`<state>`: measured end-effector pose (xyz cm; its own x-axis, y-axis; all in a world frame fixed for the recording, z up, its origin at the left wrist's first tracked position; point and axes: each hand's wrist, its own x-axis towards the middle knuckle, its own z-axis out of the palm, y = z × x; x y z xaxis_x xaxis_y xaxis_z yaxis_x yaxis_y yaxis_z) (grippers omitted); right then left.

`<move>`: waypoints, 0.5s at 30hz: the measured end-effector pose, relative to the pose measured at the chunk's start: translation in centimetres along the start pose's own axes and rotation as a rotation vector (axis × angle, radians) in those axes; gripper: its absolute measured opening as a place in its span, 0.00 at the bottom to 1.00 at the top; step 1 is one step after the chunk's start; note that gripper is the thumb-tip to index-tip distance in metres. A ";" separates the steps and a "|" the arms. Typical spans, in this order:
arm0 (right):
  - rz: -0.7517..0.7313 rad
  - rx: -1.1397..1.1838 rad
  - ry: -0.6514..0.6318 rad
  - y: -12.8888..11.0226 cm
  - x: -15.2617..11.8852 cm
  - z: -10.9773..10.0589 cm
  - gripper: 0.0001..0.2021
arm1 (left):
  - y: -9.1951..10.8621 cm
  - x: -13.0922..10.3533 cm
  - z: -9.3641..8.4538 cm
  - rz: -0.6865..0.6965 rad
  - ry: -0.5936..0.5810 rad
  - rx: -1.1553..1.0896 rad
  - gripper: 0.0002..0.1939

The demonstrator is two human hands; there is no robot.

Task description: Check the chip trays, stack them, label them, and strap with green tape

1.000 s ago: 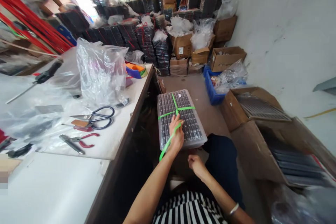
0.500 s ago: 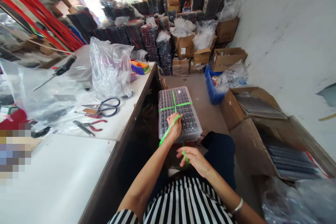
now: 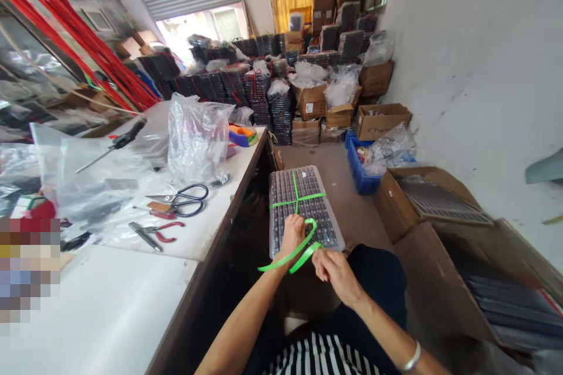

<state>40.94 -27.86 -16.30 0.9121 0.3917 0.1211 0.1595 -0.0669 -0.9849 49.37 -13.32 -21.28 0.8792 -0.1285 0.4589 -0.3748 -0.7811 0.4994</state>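
Observation:
A stack of clear plastic trays (image 3: 323,220) with rows of small dark parts stands low in front of me, beside the workbench. Bright green strapping (image 3: 311,195) crosses over its top. My left hand (image 3: 292,235) is closed on the strap at the near part of the stack, and a loose green end curves over that wrist. To its right, my right hand (image 3: 333,266) has its fingers curled round another strap end, which points down to the left. Just where the two pieces meet is hidden by my left hand.
On the white workbench (image 3: 210,238) at left lie scissors (image 3: 190,199), red-handled pliers (image 3: 165,231), a screwdriver (image 3: 127,136) and plastic bags (image 3: 197,140). Cardboard boxes (image 3: 433,187) and a blue crate (image 3: 364,174) line the right. Stacked dark trays (image 3: 281,114) fill the back.
My right hand has risen towards the stack and closed from loosely spread fingers onto a strap end. My left hand stays at the strap. The view has tilted up.

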 end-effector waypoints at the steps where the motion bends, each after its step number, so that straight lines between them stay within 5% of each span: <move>1: 0.013 0.022 -0.012 0.1 -0.3 0.8 0.28 | -0.1 0.0 0.0 0.001 0.008 0.010 0.11; 5: 0.006 0.047 0.023 1.0 -0.6 1.3 0.25 | 0.0 -0.3 -0.1 0.023 0.023 0.017 0.12; 8: -0.025 -0.002 0.229 1.8 1.0 -0.3 0.12 | 0.3 -0.7 -0.3 0.060 0.012 -0.006 0.14; 10: -0.023 0.011 0.352 2.1 2.4 -1.0 0.14 | 0.5 -0.8 -0.5 0.090 -0.011 -0.016 0.13; 15: 0.175 0.433 0.367 1.8 4.1 0.6 0.12 | 0.8 -0.6 -0.7 0.136 -0.102 0.013 0.07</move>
<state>44.70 -25.82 -17.64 0.9942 0.0605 -0.0892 -0.1037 0.3088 -0.9455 48.30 -13.45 -20.60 0.8461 -0.2949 0.4440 -0.4892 -0.7602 0.4276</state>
